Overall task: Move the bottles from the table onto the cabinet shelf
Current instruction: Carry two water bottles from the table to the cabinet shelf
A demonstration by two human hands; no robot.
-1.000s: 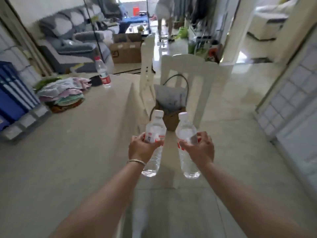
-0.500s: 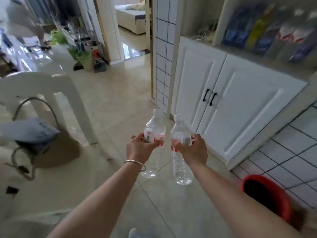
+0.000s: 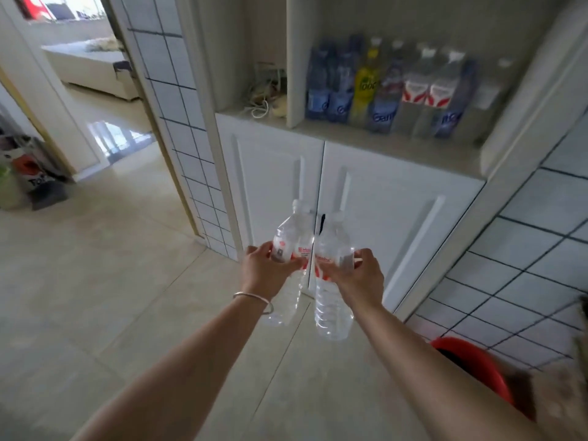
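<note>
My left hand grips a clear water bottle with a red-and-white label around its middle. My right hand holds a second clear water bottle the same way, upright and almost touching the first. Both bottles hang in the air in front of the white cabinet doors. Above the doors is the open cabinet shelf, where several bottles with blue, yellow and red labels stand in a row.
A red bucket sits on the floor at lower right beside the tiled wall. The shelf's left compartment holds a tangle of cords. A doorway opens at upper left; bags stand at far left.
The view has swung from the table and chair round to the cabinet, which is now closer and more centred. Both hands still hold their bottles in the same grip.
</note>
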